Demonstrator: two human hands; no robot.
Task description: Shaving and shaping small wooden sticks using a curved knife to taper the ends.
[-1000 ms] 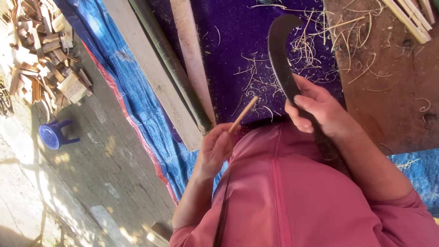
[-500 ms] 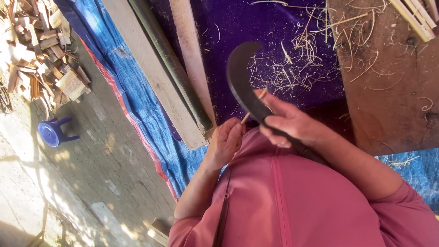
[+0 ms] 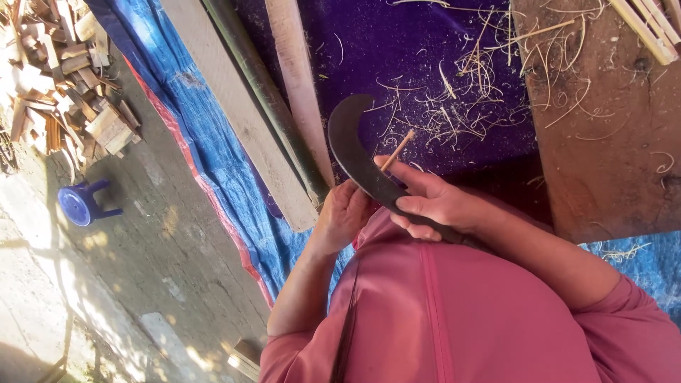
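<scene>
Both hands are working close together above the pink shirt (image 3: 454, 312). Right hand (image 3: 440, 206) is gripping the curved dark blade (image 3: 355, 152), fingers wrapped tight, its tip arcing up-left. Left hand (image 3: 347, 213) is closing around the thin wooden stick (image 3: 396, 151), which is crossing the blade and pointing up-right.

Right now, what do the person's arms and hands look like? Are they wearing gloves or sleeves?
No gloves: the left hand and the right hand are bare. Both forearms are bare too. The person wears a pink top with short sleeves that end near the elbows. No rings, watch or bracelets show.
</scene>
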